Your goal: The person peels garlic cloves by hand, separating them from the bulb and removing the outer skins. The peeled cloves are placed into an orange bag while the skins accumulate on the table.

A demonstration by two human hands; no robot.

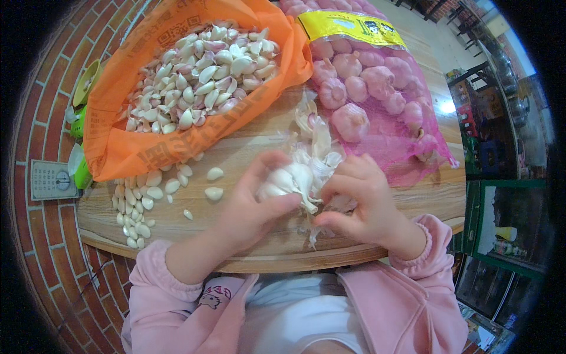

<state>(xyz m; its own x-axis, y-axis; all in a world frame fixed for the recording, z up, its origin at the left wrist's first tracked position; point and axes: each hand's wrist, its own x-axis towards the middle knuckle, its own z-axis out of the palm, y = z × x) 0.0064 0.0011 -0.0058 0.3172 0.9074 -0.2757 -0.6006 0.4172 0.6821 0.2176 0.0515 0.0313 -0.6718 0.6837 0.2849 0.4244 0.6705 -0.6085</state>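
Observation:
My left hand (261, 199) is closed around a white garlic bulb (283, 180), its thumb beside the bulb's dry stem. My right hand (358, 199) is at the right of the bulb, fingers curled on loose papery garlic skin (325, 166); whether it also touches the bulb I cannot tell. More dry skins lie on the wooden table just beyond and below the hands. To the left, peeled cloves (154, 178) lie in a loose pile, with a few single cloves (214, 193) nearer the left hand.
An orange bag (199, 144) of unpeeled garlic cloves (208, 73) stands open at the back left. A pink mesh bag (389, 150) of whole bulbs (350, 121) lies at the back right. The wooden table's edge (283, 265) runs close before me; a brick wall (48, 239) is at left.

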